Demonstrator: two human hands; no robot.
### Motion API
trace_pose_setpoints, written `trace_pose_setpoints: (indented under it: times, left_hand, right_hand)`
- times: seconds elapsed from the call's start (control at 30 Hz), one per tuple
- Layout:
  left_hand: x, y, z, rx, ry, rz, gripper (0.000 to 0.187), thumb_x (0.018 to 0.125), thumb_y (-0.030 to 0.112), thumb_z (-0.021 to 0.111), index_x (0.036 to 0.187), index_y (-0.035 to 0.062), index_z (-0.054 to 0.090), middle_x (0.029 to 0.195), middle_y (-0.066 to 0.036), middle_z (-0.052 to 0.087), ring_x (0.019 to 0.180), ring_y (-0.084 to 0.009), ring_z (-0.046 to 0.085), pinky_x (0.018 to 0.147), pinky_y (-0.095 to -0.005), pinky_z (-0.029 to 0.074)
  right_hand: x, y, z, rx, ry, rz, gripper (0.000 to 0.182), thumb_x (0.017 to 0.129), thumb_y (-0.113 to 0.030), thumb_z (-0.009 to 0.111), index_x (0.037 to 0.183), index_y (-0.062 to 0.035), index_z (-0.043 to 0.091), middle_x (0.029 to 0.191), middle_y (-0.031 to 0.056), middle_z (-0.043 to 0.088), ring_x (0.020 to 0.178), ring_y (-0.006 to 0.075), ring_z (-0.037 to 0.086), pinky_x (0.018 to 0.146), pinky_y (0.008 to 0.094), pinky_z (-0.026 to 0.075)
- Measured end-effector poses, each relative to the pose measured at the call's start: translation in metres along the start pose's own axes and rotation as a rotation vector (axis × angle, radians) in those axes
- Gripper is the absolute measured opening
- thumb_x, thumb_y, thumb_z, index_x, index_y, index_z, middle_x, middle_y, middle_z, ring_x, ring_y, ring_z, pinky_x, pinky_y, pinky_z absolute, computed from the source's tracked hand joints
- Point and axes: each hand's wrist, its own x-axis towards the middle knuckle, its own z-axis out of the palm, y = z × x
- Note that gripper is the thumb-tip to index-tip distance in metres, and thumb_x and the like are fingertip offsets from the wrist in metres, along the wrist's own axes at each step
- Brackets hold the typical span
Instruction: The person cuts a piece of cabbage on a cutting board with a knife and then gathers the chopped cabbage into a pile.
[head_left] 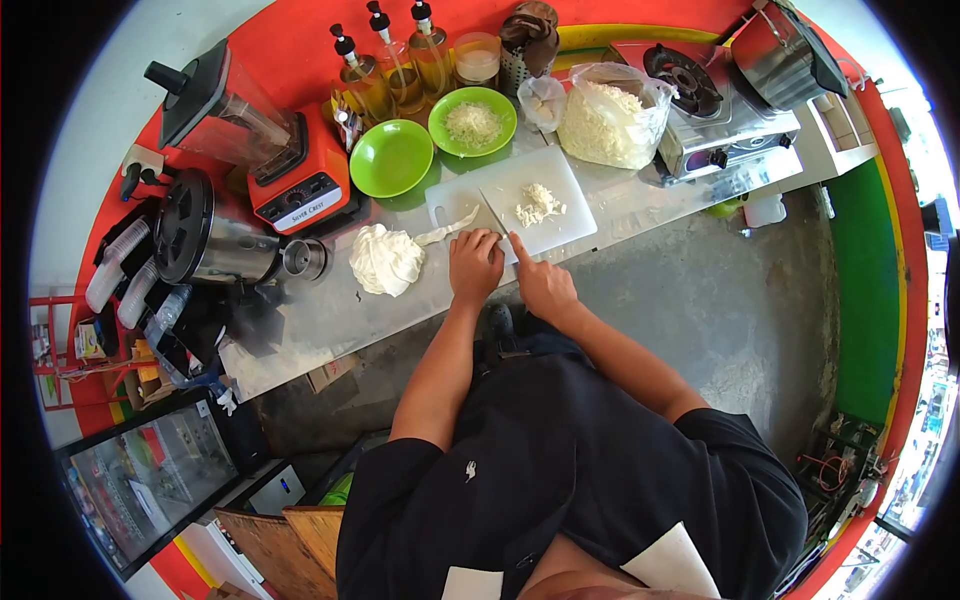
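Note:
A white cutting board point(568, 215) lies on the counter in front of me. My right hand point(546, 287) grips a knife point(491, 207), index finger stretched along its back, the blade pointing away over the board. Close to the blade's left side, my left hand point(476, 265) has its fingers curled at the end of a white, stringy strip point(447, 230) that looks like string cheese. That strip runs left to a coiled white ball point(387, 260) on the counter. Right of the blade sits a small heap of chopped white pieces point(538, 204). My fingers hide the strip's near end.
Behind the board are a green plate with white shreds point(473, 124), another green plate point(392, 158) and a plastic bag of white shreds point(613, 120). A red blender point(298, 185) stands left, a gas stove point(715, 110) right. Pump bottles point(405, 85) line the wall.

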Motion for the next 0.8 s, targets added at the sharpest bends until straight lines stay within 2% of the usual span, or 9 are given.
trace_pose_setpoints:
  times: [0.07,0.27,0.5,0.8]
  left_hand:
    - [-0.001,0.001,0.001,0.0,-0.008,-0.003,0.015,0.079,0.008,0.07,0.093,0.0098,0.073,0.098,-0.001,0.068,0.093,-0.0251,0.061,0.079,-0.0391,0.044]
    - [0.001,0.003,-0.003,-0.025,-0.003,0.0,0.015,0.079,0.007,0.068,0.094,0.0094,0.072,0.098,-0.002,0.067,0.093,-0.0263,0.061,0.079,-0.0399,0.045]
    - [0.001,0.005,-0.002,0.015,-0.02,-0.024,0.018,0.08,0.007,0.068,0.096,0.0116,0.072,0.098,-0.002,0.066,0.094,-0.0264,0.061,0.081,-0.0402,0.046]
    - [0.002,0.004,-0.004,-0.017,-0.018,-0.02,0.015,0.079,0.007,0.068,0.093,0.0095,0.072,0.096,-0.004,0.065,0.091,-0.0276,0.061,0.08,-0.0403,0.047]
  right_hand:
    - [0.003,-0.002,-0.005,0.023,-0.012,0.009,0.069,0.1,-0.02,0.052,0.162,-0.0197,0.021,0.07,0.0253,0.068,0.064,0.0449,0.068,0.061,0.0571,0.054]
    - [-0.002,-0.001,0.009,0.036,-0.016,0.023,0.069,0.1,-0.02,0.051,0.162,-0.0199,0.021,0.072,0.0261,0.068,0.065,0.0456,0.068,0.063,0.0572,0.054]
    - [0.001,-0.005,-0.005,0.032,-0.029,0.02,0.073,0.098,-0.019,0.052,0.162,-0.0214,0.019,0.071,0.0255,0.068,0.066,0.0458,0.068,0.065,0.0578,0.055]
    - [0.009,-0.005,-0.005,0.06,-0.033,0.011,0.075,0.097,-0.018,0.053,0.163,-0.0227,0.018,0.074,0.0268,0.069,0.068,0.0468,0.068,0.066,0.0585,0.055]
